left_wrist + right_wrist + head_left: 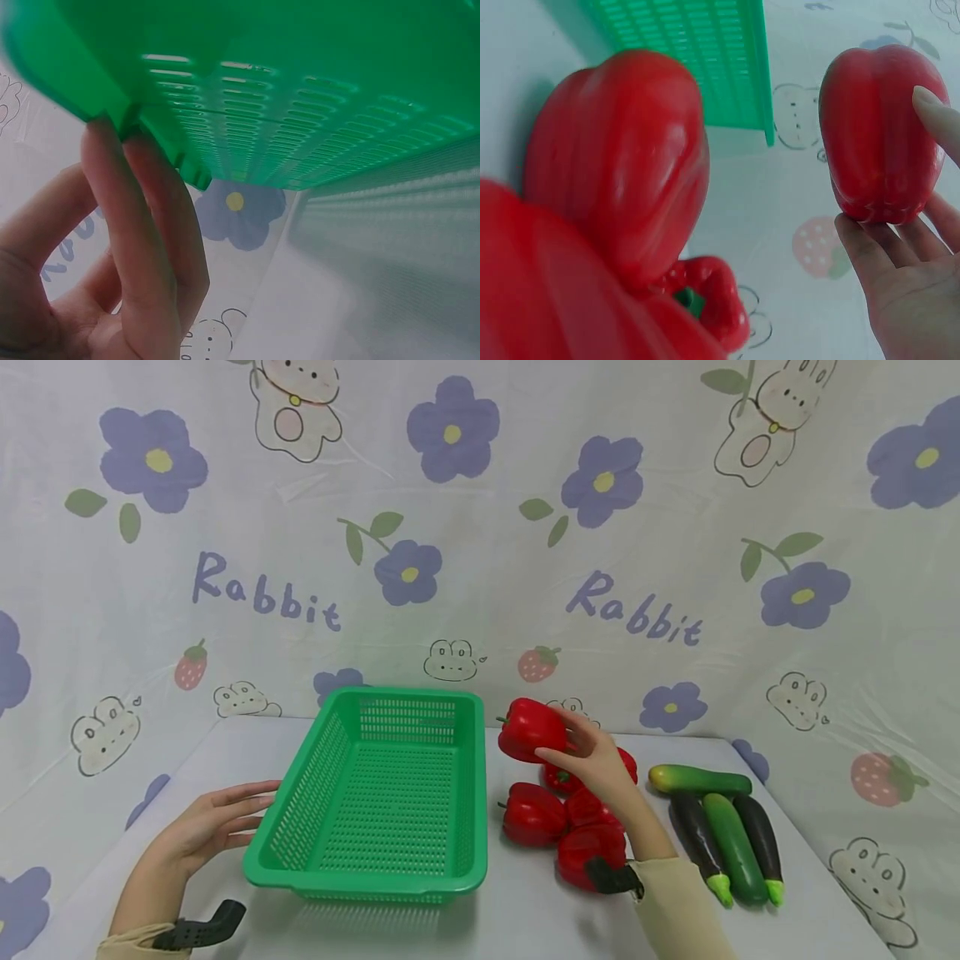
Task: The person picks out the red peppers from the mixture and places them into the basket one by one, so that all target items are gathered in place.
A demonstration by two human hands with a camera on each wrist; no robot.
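Note:
A green plastic basket (390,810) with slotted walls stands on the white table, its inside bare. At its left side is my left hand (217,822), fingers extended, with fingertips right at the rim; the left wrist view shows those fingers (139,225) against the basket's edge from below. My right hand (596,760) grips a red bell pepper (531,729) between thumb and fingers, raised just right of the basket's far right corner. Its stem points left, toward the basket. Beneath that hand, several more red bell peppers (534,814) lie in a group, partly hidden by the forearm.
Right of the peppers lie two dark eggplants (757,837), a green cucumber-like vegetable (735,847) and a yellow-green one (697,779) across their far ends. A white curtain (480,568) printed with rabbits and flowers hangs behind and beside the table.

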